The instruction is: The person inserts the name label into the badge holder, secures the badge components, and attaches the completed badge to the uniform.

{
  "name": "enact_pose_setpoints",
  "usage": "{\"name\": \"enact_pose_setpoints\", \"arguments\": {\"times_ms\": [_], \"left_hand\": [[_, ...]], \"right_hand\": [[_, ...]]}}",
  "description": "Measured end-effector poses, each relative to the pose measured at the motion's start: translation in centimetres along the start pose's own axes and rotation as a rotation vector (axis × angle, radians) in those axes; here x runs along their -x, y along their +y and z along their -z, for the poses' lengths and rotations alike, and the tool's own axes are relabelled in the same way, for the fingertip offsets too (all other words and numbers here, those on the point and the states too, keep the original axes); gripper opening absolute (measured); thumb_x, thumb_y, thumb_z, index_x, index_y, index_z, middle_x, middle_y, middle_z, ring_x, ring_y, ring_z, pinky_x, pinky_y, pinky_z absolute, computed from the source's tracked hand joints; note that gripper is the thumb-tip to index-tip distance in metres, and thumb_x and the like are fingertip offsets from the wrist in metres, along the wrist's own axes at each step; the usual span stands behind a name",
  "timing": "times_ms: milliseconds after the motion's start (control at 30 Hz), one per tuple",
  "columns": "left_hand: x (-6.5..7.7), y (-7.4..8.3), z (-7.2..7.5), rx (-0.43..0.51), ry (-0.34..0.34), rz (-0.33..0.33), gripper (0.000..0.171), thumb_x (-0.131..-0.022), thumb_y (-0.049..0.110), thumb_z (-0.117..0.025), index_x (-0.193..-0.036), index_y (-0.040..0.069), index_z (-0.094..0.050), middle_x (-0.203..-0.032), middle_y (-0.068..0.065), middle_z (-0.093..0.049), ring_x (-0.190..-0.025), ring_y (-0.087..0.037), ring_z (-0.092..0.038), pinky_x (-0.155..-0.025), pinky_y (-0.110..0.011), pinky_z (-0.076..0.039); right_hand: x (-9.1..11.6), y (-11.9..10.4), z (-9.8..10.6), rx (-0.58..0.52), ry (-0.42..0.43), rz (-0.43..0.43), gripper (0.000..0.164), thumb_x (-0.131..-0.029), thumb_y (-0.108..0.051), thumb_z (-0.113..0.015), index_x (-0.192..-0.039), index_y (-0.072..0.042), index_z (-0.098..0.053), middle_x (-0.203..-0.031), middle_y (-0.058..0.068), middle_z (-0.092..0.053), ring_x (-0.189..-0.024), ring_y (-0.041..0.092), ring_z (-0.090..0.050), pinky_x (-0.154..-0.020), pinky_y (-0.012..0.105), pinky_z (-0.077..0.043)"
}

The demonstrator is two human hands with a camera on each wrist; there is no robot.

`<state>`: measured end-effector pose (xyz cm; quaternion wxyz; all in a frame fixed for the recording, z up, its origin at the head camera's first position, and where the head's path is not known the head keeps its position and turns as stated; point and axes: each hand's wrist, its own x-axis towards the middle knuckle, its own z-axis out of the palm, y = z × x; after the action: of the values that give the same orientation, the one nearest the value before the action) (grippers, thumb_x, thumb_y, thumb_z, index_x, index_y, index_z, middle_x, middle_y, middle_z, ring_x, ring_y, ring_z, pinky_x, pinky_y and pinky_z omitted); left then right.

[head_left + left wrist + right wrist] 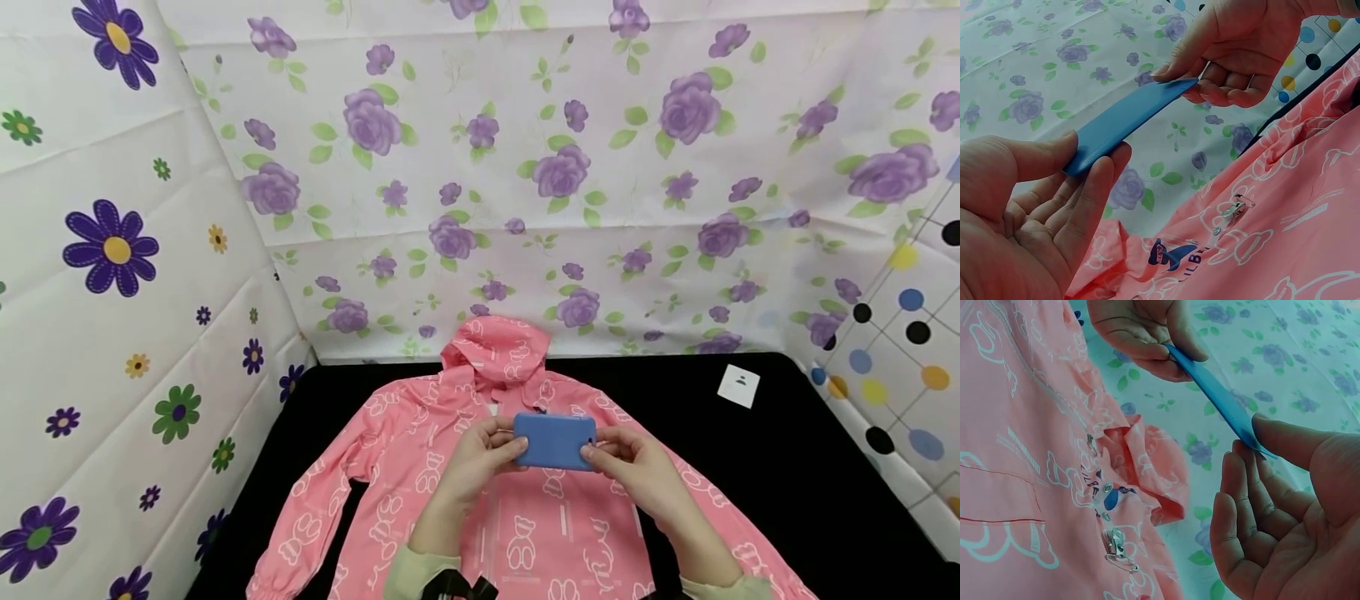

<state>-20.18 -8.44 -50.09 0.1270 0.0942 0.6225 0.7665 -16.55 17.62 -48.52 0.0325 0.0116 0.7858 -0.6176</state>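
Note:
A flat blue rectangular card holder is held up level above the jacket, one hand at each short end. My left hand pinches its left end, thumb on one face and fingers behind. At the opposite end, my right hand pinches it between thumb and fingertips. Beneath both hands a pink hooded jacket with white bear outlines lies spread on the black table. A metal clip with a safety pin sits on the jacket's chest near a dark blue bear print.
A white card with a small dark person icon lies on the black tabletop at the back right. Patterned cloth walls stand behind and on both sides. The jacket's hood reaches the table's back edge.

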Motion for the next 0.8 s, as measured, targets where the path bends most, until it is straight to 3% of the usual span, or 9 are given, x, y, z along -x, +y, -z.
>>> {"name": "enact_pose_setpoints", "arguments": {"times_ms": [300,567,800], "left_hand": [[-0.01,-0.09,0.02,-0.005,-0.004,-0.003,0.034,-0.101,0.001,-0.071,-0.128,-0.014,-0.059,-0.1,-0.009,-0.074,-0.082,-0.013,-0.073,-0.074,-0.027,-0.063],[0.18,-0.13,-0.22,0.026,-0.003,0.002,0.02,-0.102,0.004,-0.069,-0.116,-0.008,-0.061,-0.097,-0.008,-0.073,-0.078,-0.013,-0.073,-0.073,-0.027,-0.063],[0.04,-0.18,-0.4,0.047,0.045,0.022,0.018,-0.1,0.001,-0.071,-0.113,-0.009,-0.064,-0.091,-0.006,-0.073,-0.075,-0.012,-0.073,-0.071,-0.026,-0.063]], "right_hand": [[-0.02,0.14,0.13,0.005,-0.004,-0.003,0.04,-0.095,-0.027,-0.085,-0.122,0.0,-0.073,-0.098,0.009,-0.074,-0.09,0.02,-0.072,-0.078,0.031,-0.06],[0.23,0.31,0.19,0.038,0.006,0.002,0.036,-0.096,-0.027,-0.084,-0.119,-0.001,-0.075,-0.095,0.009,-0.073,-0.089,0.024,-0.07,-0.076,0.031,-0.059],[0.12,0.05,-0.01,0.044,0.014,-0.007,0.04,-0.095,-0.032,-0.085,-0.117,-0.001,-0.074,-0.093,0.008,-0.072,-0.085,0.021,-0.068,-0.071,0.03,-0.058]]}}
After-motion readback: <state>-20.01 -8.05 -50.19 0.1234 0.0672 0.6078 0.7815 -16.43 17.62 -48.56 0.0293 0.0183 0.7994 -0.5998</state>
